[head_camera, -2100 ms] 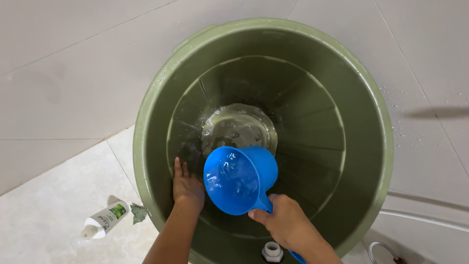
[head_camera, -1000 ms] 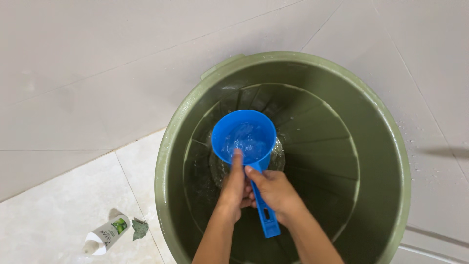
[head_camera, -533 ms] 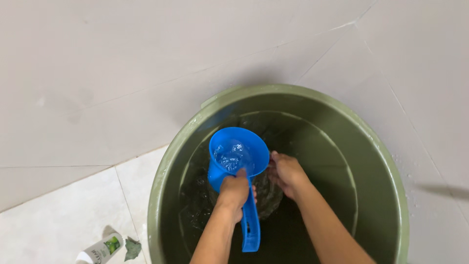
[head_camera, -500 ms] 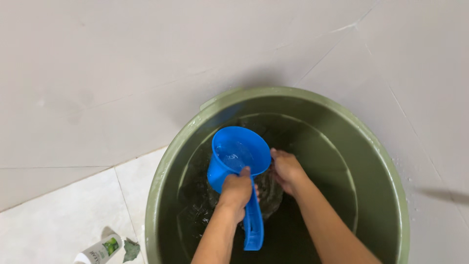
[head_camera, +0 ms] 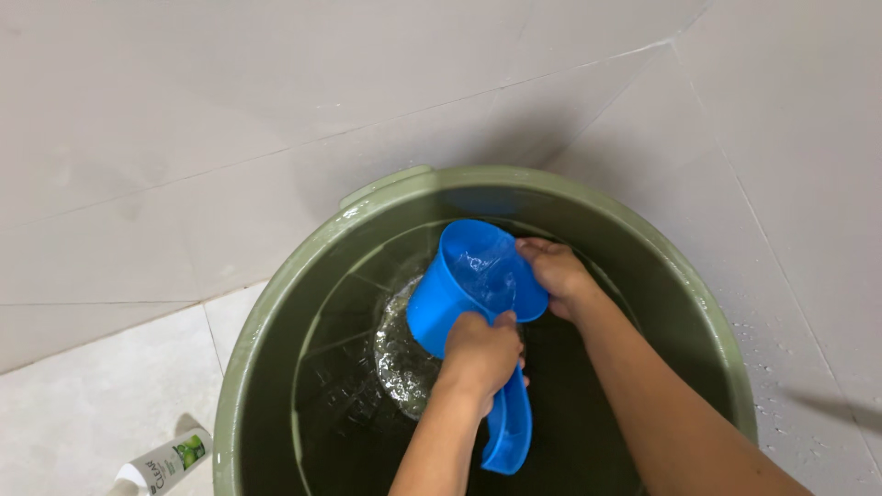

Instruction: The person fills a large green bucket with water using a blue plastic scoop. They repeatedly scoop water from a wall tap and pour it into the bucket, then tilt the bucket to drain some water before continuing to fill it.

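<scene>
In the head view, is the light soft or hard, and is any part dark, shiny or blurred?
Head view: soft, even light on the wall tiles; the green tub is dark deep inside; the water glints; a blurry shadow streak crosses the right edge; both hands look sharp.

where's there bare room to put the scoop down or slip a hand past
Bare floor tile lies left of the green tub, above the small bottle. Inside the tub, the dark wall at lower left is free. The middle is crowded: left hand on the blue scoop, right hand at its rim.
</scene>
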